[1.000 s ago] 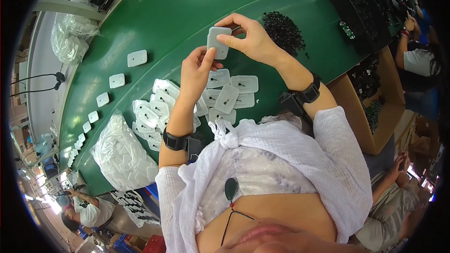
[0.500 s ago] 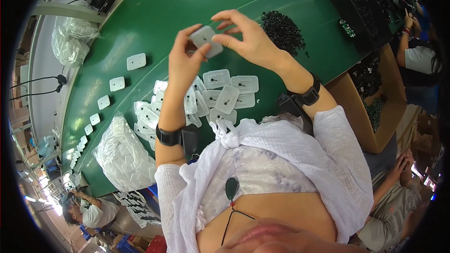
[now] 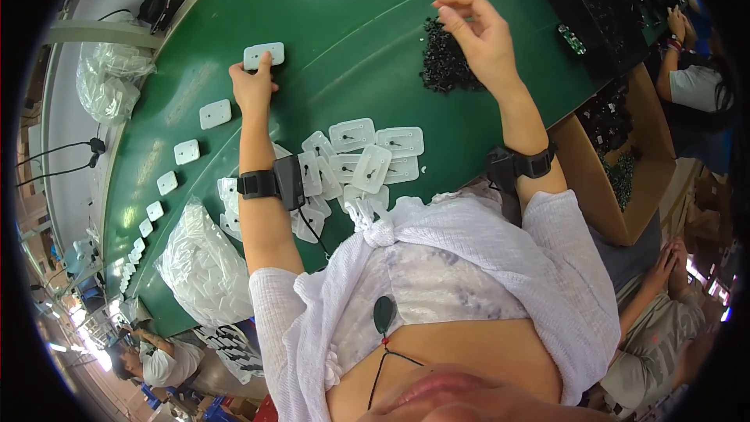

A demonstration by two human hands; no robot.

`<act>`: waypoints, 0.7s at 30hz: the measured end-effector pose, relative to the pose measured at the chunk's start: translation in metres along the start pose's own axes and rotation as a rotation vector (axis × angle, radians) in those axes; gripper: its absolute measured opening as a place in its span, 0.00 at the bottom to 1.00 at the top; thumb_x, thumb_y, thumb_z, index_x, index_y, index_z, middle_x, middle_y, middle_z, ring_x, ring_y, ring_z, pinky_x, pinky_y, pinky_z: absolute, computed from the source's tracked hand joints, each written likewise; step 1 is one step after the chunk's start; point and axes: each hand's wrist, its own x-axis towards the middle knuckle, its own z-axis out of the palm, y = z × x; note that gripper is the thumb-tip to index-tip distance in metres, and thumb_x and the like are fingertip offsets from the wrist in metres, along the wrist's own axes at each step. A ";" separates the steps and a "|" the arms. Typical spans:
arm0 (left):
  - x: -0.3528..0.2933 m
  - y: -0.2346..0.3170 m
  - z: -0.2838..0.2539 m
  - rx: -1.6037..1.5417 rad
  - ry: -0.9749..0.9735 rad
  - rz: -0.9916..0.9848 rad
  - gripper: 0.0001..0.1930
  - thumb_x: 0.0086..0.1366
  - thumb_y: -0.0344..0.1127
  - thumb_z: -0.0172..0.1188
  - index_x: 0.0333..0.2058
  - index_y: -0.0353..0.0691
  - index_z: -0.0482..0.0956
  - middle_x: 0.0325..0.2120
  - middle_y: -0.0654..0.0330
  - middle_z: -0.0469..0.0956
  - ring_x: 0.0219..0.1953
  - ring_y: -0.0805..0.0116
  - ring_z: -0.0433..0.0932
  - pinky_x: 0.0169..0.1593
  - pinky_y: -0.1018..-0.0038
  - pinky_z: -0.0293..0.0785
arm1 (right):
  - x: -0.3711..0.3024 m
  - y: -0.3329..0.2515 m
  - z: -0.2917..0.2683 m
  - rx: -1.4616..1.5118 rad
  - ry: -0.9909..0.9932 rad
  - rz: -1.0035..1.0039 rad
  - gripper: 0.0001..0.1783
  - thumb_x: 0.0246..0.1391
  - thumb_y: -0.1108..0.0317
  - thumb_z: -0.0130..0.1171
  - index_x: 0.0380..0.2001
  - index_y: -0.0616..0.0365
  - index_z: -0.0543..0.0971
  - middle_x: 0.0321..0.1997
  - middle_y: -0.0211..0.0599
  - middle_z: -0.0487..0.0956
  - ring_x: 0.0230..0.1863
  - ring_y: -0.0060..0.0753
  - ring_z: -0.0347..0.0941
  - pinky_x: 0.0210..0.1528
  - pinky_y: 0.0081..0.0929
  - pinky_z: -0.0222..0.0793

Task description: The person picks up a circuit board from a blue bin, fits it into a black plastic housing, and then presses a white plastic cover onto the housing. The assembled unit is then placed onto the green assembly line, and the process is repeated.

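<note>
On the green belt-like tabletop, my left hand [image 3: 254,87] grips a white rounded plastic cover [image 3: 273,51] with small holes, its thumb on top. The cover lies at or just above the surface, at the upper end of a row of similar white covers [image 3: 216,114]. My right hand [image 3: 486,45] is raised beside a pile of tiny black parts [image 3: 445,62]. Its thumb and forefinger come together; whatever may be between them is too small to see. Nearer my body lies a heap of translucent white covers [image 3: 371,168], several with a black piece inside.
A clear bag of white pieces [image 3: 201,266] sits at the near left. To the right stand a black bin [image 3: 558,0] and a cardboard box [image 3: 598,184] holding dark parts. A small green circuit board [image 3: 574,39] is by the bin. Other people work at both sides.
The cover held between both hands has gone left and down toward the row's end in my left hand. My right hand has left it and moved right, over beside the black pile.
</note>
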 end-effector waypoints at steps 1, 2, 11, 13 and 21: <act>0.001 0.004 0.001 0.232 0.033 0.016 0.35 0.57 0.51 0.67 0.48 0.26 0.63 0.27 0.51 0.79 0.18 0.69 0.78 0.18 0.77 0.68 | 0.001 0.004 -0.009 -0.031 0.036 -0.029 0.12 0.61 0.68 0.57 0.45 0.63 0.77 0.44 0.31 0.79 0.41 0.17 0.72 0.45 0.17 0.70; -0.005 0.011 0.002 0.305 0.033 -0.005 0.38 0.57 0.60 0.62 0.51 0.31 0.65 0.27 0.48 0.79 0.22 0.57 0.80 0.34 0.66 0.77 | 0.000 0.005 -0.019 -0.058 0.056 -0.024 0.12 0.61 0.68 0.57 0.45 0.63 0.77 0.44 0.31 0.79 0.41 0.18 0.72 0.45 0.17 0.71; -0.013 0.006 -0.010 0.704 0.368 0.451 0.42 0.57 0.61 0.62 0.62 0.43 0.60 0.50 0.39 0.68 0.49 0.41 0.71 0.53 0.56 0.68 | -0.003 0.021 -0.115 -0.501 0.533 -0.090 0.12 0.58 0.61 0.60 0.39 0.57 0.81 0.39 0.30 0.81 0.37 0.22 0.76 0.41 0.21 0.71; -0.022 0.023 -0.008 0.734 0.432 0.581 0.38 0.59 0.58 0.62 0.62 0.44 0.61 0.48 0.42 0.69 0.47 0.45 0.72 0.52 0.59 0.69 | -0.015 0.023 -0.150 -1.055 0.633 -0.059 0.16 0.56 0.53 0.61 0.41 0.53 0.81 0.39 0.31 0.81 0.40 0.31 0.76 0.42 0.29 0.72; -0.138 0.045 -0.017 0.514 -0.637 0.870 0.27 0.48 0.28 0.69 0.50 0.40 0.75 0.44 0.52 0.72 0.48 0.51 0.70 0.52 0.62 0.69 | -0.041 0.053 -0.171 -1.419 0.289 -0.018 0.19 0.51 0.59 0.63 0.48 0.49 0.79 0.56 0.25 0.76 0.59 0.37 0.66 0.55 0.33 0.69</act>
